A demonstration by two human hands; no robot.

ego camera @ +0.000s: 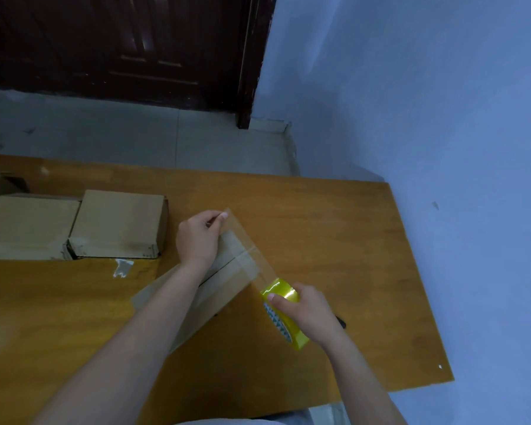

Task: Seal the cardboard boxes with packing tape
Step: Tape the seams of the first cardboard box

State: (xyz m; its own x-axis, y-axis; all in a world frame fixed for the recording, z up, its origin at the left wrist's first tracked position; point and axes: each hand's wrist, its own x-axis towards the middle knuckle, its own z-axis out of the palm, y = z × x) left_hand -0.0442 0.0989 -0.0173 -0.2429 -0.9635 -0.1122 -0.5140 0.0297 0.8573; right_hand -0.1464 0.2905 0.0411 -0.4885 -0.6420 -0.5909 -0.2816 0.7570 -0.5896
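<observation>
Tape (pixel 248 253) stretches (over the box (pixel 209 289)) from left hand (pixel 198 237) to right hand (pixel 304 311).

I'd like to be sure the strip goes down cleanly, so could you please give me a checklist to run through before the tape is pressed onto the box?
1. Free end held: left hand pinches the end of the tape strip beyond the box's far edge. Ok.
2. Roll held: right hand grips the yellow tape roll at the near side. Ok.
3. Strip taut, without folds: it runs straight between both hands. Ok.
4. Strip centred over the flap seam of the box: it crosses the box near its right end; the seam line is unclear. Cannot tell.
5. Strip stuck down: cannot tell.
6. Cutter within reach: none recognisable. Cannot tell.
</observation>
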